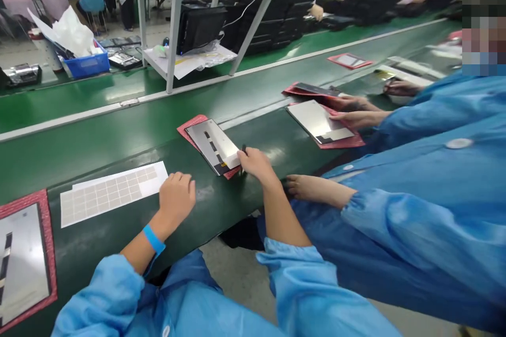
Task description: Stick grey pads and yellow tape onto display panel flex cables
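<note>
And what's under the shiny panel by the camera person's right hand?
A red sheet sticks out at both ends of the panel; the rest underneath is covered, so can't be seen.

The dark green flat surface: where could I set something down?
One bare patch lies between the left-edge silver rectangular panel, the white rectangular sheet of grey squares and the left blue fabric sleeve; another, between the left hand and right hand. Farther right, another person's hands crowd a second silver panel on red wrap.
</note>
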Action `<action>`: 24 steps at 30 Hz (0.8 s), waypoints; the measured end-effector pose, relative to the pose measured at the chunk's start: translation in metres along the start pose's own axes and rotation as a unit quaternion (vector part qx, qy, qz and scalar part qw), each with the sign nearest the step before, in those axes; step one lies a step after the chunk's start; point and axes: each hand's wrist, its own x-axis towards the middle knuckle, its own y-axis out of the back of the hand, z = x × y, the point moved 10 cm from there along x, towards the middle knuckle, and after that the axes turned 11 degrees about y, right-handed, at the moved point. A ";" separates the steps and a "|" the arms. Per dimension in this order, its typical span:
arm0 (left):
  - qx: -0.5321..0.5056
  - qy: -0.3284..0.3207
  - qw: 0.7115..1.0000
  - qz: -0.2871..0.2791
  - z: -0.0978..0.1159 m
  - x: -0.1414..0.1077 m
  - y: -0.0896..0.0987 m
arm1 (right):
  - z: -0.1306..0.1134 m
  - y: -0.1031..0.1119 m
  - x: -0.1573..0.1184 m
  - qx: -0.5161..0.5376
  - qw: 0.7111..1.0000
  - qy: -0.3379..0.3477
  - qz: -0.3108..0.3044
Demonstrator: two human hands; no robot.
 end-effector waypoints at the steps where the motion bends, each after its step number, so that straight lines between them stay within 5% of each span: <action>1: -0.012 0.018 1.000 -0.015 0.010 0.013 -0.011 | 0.003 0.000 0.008 0.000 1.000 -0.009 -0.006; 5: -0.076 0.105 0.989 -0.076 0.035 0.059 -0.056 | 0.009 -0.009 0.019 0.019 0.999 -0.025 -0.029; 9: -0.151 0.182 0.966 -0.107 0.037 0.079 -0.082 | 0.017 -0.012 0.016 0.052 0.997 -0.049 -0.015; 16: -0.285 0.285 0.906 -0.128 0.002 0.086 -0.094 | 0.035 -0.015 0.006 0.168 0.980 -0.101 0.038; 24: -0.419 0.323 0.830 -0.177 0.001 0.090 -0.102 | 0.039 -0.015 -0.014 0.353 0.927 -0.105 0.071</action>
